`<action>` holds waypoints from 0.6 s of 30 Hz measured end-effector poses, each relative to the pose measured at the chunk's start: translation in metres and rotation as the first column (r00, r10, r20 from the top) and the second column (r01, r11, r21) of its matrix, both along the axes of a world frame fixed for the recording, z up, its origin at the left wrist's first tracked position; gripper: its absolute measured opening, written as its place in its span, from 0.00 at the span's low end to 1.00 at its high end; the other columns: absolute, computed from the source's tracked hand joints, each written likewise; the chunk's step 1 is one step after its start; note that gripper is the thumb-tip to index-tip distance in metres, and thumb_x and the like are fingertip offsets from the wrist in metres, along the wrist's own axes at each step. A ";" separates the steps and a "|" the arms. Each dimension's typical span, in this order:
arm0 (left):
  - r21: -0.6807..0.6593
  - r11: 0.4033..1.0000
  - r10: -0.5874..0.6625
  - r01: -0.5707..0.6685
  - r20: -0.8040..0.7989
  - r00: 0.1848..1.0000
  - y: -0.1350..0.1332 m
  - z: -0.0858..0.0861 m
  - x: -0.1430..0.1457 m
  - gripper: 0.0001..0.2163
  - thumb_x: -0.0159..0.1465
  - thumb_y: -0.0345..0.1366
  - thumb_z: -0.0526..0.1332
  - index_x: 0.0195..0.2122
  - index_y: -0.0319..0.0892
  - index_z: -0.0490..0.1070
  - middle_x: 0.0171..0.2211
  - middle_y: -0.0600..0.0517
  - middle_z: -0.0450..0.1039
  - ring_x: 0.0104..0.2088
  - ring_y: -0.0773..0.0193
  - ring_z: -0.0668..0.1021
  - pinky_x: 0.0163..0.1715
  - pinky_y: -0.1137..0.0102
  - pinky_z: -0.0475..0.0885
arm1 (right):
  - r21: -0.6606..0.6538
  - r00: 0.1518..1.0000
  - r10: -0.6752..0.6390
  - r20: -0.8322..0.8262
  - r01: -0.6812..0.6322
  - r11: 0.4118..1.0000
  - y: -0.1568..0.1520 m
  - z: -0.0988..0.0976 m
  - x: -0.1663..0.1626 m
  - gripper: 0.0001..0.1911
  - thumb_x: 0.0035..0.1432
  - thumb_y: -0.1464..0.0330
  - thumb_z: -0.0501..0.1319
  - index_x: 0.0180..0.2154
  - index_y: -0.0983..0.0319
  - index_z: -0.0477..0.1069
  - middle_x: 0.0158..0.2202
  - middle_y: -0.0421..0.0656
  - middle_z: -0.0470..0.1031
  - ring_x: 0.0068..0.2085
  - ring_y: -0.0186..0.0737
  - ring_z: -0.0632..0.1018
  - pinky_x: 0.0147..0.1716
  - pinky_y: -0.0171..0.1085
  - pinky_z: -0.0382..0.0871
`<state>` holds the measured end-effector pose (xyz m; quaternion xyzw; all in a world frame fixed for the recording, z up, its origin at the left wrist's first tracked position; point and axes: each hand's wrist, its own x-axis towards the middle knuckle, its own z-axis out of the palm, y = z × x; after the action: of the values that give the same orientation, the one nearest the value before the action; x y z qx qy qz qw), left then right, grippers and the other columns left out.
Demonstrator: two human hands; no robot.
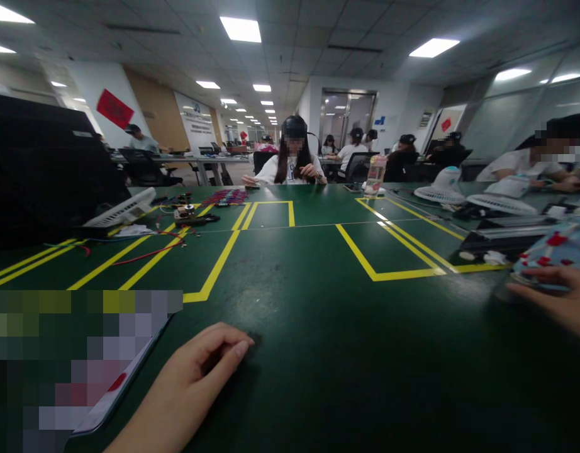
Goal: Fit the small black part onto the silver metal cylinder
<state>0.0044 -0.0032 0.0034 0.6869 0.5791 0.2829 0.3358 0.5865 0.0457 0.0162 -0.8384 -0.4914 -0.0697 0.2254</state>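
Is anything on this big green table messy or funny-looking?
A little. Loose red wires sprawl across the yellow tape lines at far left, beside small parts and a white fan grille lying tilted. Near the left hand, nothing looks spilled or broken.

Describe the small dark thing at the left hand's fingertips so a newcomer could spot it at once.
Start from the green table with yellow tape lines. Near its front edge the left hand rests curled, beside a pixelated flat device. The small dark object lies just past the fingers, alone on bare green; it is too small to identify.
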 end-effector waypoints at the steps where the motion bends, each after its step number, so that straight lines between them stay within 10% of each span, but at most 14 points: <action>1: 0.000 1.000 0.000 0.000 -0.004 1.000 0.001 0.000 0.001 0.10 0.66 0.45 0.56 0.37 0.49 0.75 0.36 0.54 0.77 0.39 0.57 0.78 0.40 0.67 0.70 | -0.023 0.999 -0.021 -0.047 0.020 1.000 -0.002 0.005 -0.014 0.34 0.51 0.47 0.60 0.48 0.69 0.71 0.40 0.60 0.73 0.36 0.46 0.75 0.31 0.42 0.63; 5: 0.009 1.000 -0.009 0.009 -0.022 1.000 0.002 -0.001 0.002 0.11 0.66 0.44 0.55 0.37 0.49 0.75 0.35 0.54 0.77 0.38 0.57 0.78 0.39 0.67 0.71 | 0.038 0.919 0.144 -0.367 -0.140 0.989 -0.008 0.024 -0.093 0.27 0.56 0.53 0.58 0.50 0.66 0.67 0.45 0.58 0.71 0.41 0.44 0.75 0.37 0.41 0.68; 9: 0.022 1.000 -0.010 0.011 -0.030 1.000 0.001 0.002 0.004 0.11 0.66 0.44 0.55 0.36 0.48 0.75 0.36 0.53 0.77 0.39 0.55 0.77 0.40 0.66 0.71 | 0.236 0.503 0.554 -0.664 -0.562 0.793 -0.014 0.015 -0.193 0.25 0.52 0.57 0.64 0.49 0.61 0.65 0.48 0.50 0.71 0.44 0.40 0.76 0.43 0.37 0.73; 14: 0.028 1.000 -0.001 0.002 -0.031 1.000 0.000 0.003 0.002 0.10 0.66 0.44 0.56 0.36 0.49 0.76 0.35 0.54 0.77 0.39 0.56 0.78 0.40 0.66 0.71 | 0.311 0.260 0.836 -0.483 -0.841 0.442 -0.022 -0.005 -0.287 0.16 0.56 0.64 0.61 0.46 0.60 0.66 0.47 0.44 0.71 0.47 0.35 0.74 0.50 0.38 0.70; 18: 0.024 1.000 -0.018 0.018 -0.026 1.000 0.001 0.000 -0.001 0.10 0.66 0.43 0.56 0.36 0.49 0.76 0.35 0.54 0.77 0.39 0.56 0.77 0.40 0.66 0.71 | 0.275 0.218 0.901 -0.376 -0.902 0.333 -0.025 -0.014 -0.305 0.14 0.57 0.67 0.59 0.46 0.59 0.65 0.47 0.42 0.69 0.47 0.33 0.72 0.50 0.37 0.69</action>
<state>0.0038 -0.0023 0.0034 0.6997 0.5737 0.2780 0.3224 0.2814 0.0212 0.0026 -0.3875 -0.8137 0.2775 0.3327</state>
